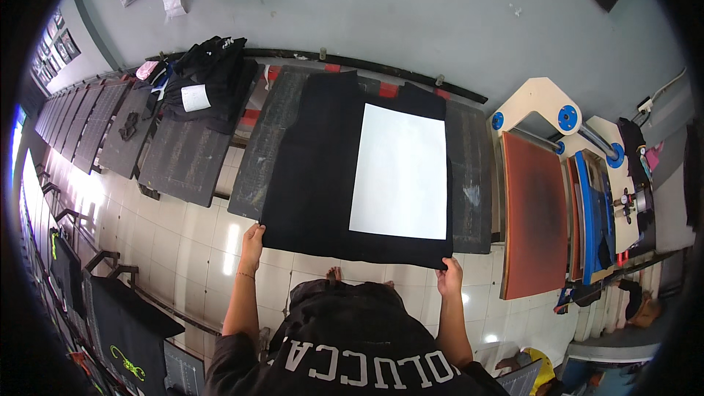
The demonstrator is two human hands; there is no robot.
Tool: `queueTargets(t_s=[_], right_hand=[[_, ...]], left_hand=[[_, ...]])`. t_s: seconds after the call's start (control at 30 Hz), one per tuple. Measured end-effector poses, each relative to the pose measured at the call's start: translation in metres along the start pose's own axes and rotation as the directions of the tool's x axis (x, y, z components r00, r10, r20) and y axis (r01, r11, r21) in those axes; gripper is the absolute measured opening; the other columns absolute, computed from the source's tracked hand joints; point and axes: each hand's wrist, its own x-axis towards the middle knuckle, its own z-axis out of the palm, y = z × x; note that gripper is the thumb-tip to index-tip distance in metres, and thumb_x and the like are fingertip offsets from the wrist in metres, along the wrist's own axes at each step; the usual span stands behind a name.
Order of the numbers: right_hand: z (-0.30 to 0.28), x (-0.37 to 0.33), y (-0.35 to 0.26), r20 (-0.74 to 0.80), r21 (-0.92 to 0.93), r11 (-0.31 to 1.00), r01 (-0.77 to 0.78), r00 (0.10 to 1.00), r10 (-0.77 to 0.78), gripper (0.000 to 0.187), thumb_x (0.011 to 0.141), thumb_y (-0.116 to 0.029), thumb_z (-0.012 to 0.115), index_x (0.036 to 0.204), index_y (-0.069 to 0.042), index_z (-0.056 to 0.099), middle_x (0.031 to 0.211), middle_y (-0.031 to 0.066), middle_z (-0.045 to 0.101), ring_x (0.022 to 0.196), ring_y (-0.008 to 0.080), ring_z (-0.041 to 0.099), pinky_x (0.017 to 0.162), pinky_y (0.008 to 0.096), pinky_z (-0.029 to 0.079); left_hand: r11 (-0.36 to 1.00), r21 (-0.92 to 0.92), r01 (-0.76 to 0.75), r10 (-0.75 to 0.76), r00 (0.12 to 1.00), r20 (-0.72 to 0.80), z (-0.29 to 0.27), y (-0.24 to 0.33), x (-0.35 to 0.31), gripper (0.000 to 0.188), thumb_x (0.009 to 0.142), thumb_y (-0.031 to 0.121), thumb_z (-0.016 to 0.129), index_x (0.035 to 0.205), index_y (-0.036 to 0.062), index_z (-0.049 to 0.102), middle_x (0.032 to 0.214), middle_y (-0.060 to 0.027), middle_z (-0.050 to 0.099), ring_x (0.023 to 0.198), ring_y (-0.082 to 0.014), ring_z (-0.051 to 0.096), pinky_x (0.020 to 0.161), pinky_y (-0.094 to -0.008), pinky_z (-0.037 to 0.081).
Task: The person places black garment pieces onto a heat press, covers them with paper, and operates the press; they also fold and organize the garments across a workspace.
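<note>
A black T-shirt point(312, 161) lies spread over a dark grey board point(473, 183), its near hem reaching past the board's front edge. On the right part of the shirt rests a flat white sheet point(400, 172). My left hand point(252, 243) pinches the near left corner of the hem. At the near right corner, my right hand point(450, 276) grips the hem between thumb and fingers. The cloth is stretched nearly straight between both hands. Neither hand touches the white sheet.
Black garments point(209, 66) are heaped on the board to the left, with a white paper point(196, 98) on them. A heat press with a rust-coloured plate point(535, 213) stands at right. Behind the boards runs a dark rail point(381, 68) along the grey wall. Another black shirt point(128, 323) lies lower left.
</note>
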Motion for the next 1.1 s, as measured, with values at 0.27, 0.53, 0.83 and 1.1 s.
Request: queueTargets(t_s=[0.27, 0.53, 0.83, 1.1], right_hand=[[-0.002, -0.023, -0.019, -0.068, -0.121, 0.991, -0.065, 0.996, 0.057, 0.01, 0.089, -0.017, 0.064, 0.094, -0.01, 0.057, 0.089, 0.0011, 0.063, 0.075, 0.011, 0.057, 0.067, 0.026, 0.048], [-0.017, -0.023, -0.005, -0.12, -0.172, 0.984, -0.053, 0.992, 0.032, 0.011, 0.09, -0.018, 0.068, 0.09, -0.011, 0.059, 0.079, -0.0022, 0.059, 0.066, 0.0084, 0.053, 0.058, 0.0228, 0.046], [-0.042, 0.023, 0.038, -0.162, -0.348, 0.937, -0.001, 0.985, -0.059, 0.026, 0.085, -0.014, 0.072, 0.104, -0.006, 0.056, 0.089, 0.0006, 0.057, 0.075, 0.0109, 0.056, 0.06, 0.0244, 0.048], [-0.021, 0.042, 0.024, 0.195, -0.319, 0.937, 0.14, 0.978, -0.08, 0.064, 0.082, -0.012, 0.069, 0.138, 0.0, 0.042, 0.135, 0.0113, 0.053, 0.126, 0.0227, 0.046, 0.11, 0.036, 0.027]], left_hand=[[0.999, 0.044, -0.029, 0.031, 0.999, -0.03, -0.012, -0.015, -0.005, 0.028, 0.097, 0.018, 0.051, 0.071, 0.0102, 0.046, 0.07, 0.0083, 0.036, 0.068, -0.0046, 0.032, 0.062, -0.0236, 0.029], [0.983, 0.16, -0.088, 0.09, 0.996, -0.008, -0.017, -0.031, -0.007, 0.032, 0.099, 0.019, 0.052, 0.07, 0.0113, 0.04, 0.07, 0.0074, 0.031, 0.066, -0.0048, 0.027, 0.059, -0.025, 0.027], [0.932, 0.362, -0.023, 0.048, 0.997, -0.06, -0.016, -0.038, -0.009, 0.021, 0.095, 0.02, 0.06, 0.083, 0.004, 0.051, 0.074, 0.0014, 0.047, 0.072, -0.0092, 0.044, 0.067, -0.0261, 0.04], [0.996, -0.058, -0.073, 0.081, 0.982, 0.168, -0.014, -0.038, 0.021, 0.054, 0.088, 0.022, 0.07, 0.132, -0.0019, 0.05, 0.122, -0.0108, 0.059, 0.115, -0.0172, 0.052, 0.099, -0.0303, 0.041]])
